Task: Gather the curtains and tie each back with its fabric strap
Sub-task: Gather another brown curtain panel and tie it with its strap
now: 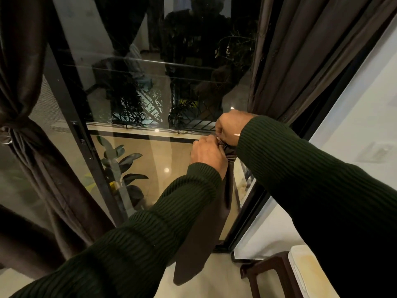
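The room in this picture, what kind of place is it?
Probably a home, at a balcony door: a sliding glass door, dark curtains, and potted plants by a railing outside.

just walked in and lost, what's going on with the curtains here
A person is tying back the right curtain at a glass door. Both hands, left hand and right hand, grip the gathered fabric and its strap. The left curtain already looks tied at its middle.
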